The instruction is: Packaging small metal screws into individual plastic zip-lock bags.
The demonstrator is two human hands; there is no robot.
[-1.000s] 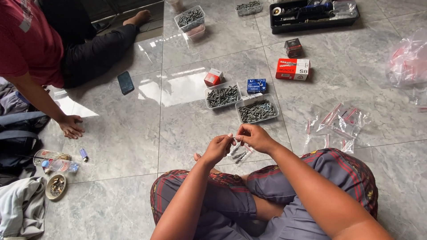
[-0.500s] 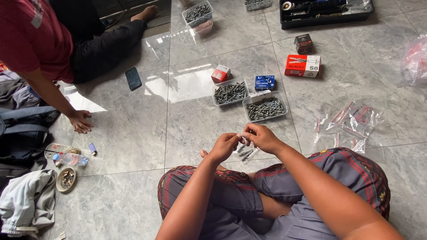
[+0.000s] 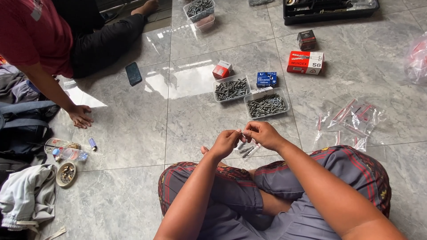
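The work surface is a grey marble-pattern tiled floor (image 3: 133,115), glossy with window glare, on which the person sits cross-legged. The left hand (image 3: 226,143) and right hand (image 3: 263,134) meet just above the near floor, fingertips of both pinched together on the top edge of a small clear bag of screws (image 3: 246,149) hanging between them. Farther away lie two clear trays of screws (image 3: 231,89), three small boxes (image 3: 305,62), and, at right, several loose clear bags (image 3: 351,120); another person's hand (image 3: 80,116) rests flat at left.
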